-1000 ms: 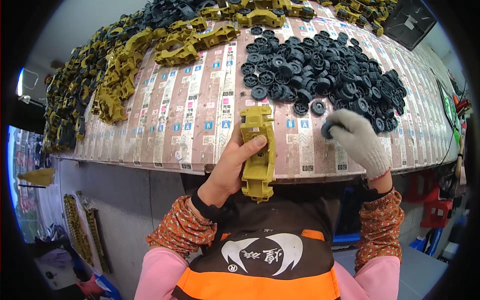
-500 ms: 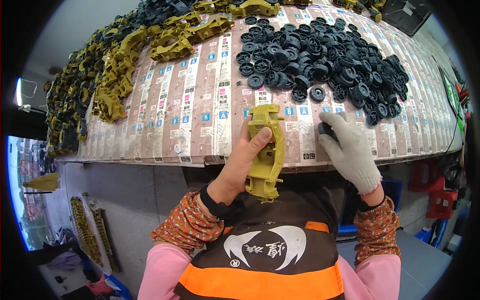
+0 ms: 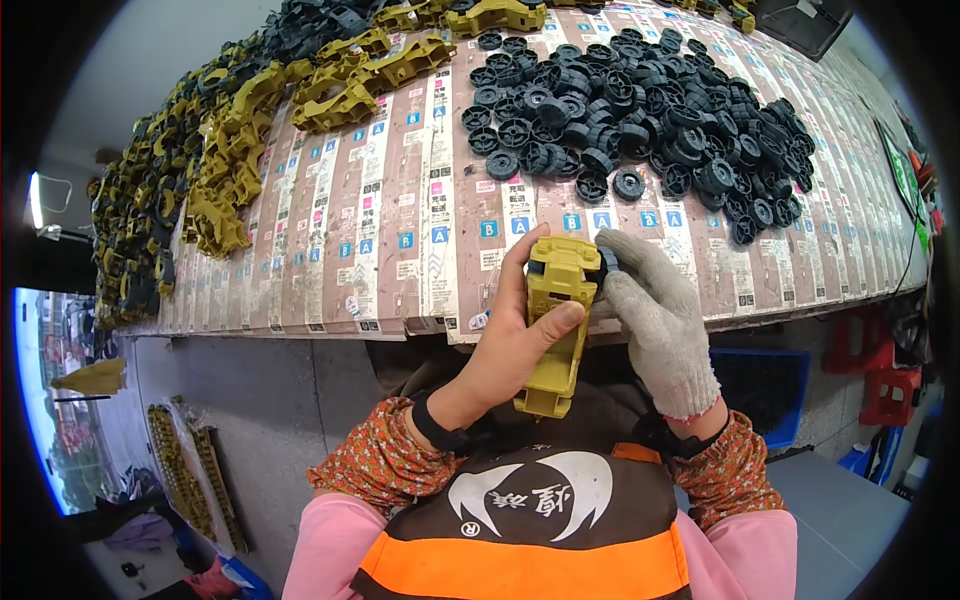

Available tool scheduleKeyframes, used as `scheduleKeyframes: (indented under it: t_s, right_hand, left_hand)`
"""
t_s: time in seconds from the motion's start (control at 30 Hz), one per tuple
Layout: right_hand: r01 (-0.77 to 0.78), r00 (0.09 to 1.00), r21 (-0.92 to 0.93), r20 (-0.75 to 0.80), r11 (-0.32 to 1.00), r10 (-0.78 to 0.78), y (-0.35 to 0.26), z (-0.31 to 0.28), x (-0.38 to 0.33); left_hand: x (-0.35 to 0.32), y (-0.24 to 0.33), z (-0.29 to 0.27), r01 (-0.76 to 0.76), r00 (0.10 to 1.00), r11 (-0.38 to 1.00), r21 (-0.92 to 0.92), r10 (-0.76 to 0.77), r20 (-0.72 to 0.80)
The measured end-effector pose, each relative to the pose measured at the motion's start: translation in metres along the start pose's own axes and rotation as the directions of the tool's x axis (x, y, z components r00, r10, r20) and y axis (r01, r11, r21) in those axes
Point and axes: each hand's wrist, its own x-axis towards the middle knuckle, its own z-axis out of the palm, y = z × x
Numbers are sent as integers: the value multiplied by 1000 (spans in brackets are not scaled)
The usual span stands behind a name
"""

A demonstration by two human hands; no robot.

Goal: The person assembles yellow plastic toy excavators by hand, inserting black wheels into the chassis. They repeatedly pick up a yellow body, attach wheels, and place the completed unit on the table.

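My bare left hand [image 3: 508, 345] grips a yellow plastic toy car chassis [image 3: 566, 262] above the table's near edge, its thumb lying across the body. The chassis stands lengthwise, one end toward the table and the other toward my apron. In its grey-white knit glove, my right hand [image 3: 662, 325] pinches a small black toy wheel [image 3: 607, 262] against the chassis's upper right side. Fingers cover much of that wheel, so I cannot tell whether it sits on the axle. Beyond both hands lies a heap of loose black wheels [image 3: 640, 110].
Bare yellow chassis [image 3: 335, 105] lie at the table's back left. Beside them is a long pile of chassis with black wheels [image 3: 130, 235]. Printed sheeting covers the table [image 3: 390, 250]. Below its edge at right are a blue bin [image 3: 800, 400] and red stools [image 3: 888, 395].
My right hand has come left with the wheel, from over the table to the chassis's side. My left hand has turned the chassis slightly and shifted it a little right.
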Motion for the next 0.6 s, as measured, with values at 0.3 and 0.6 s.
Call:
scheduleKeyframes:
  t_s: [0.3, 0.6]
  right_hand:
    - [395, 908, -545, 111, 740, -403, 18, -2, -19]
    - [398, 914, -702, 249, 590, -321, -13, -5, -5]
  left_hand:
    - [0, -1, -5, -175, 983, 880, 443, 131, 127]
    - [3, 2, -9, -203, 977, 852, 482, 140, 164]
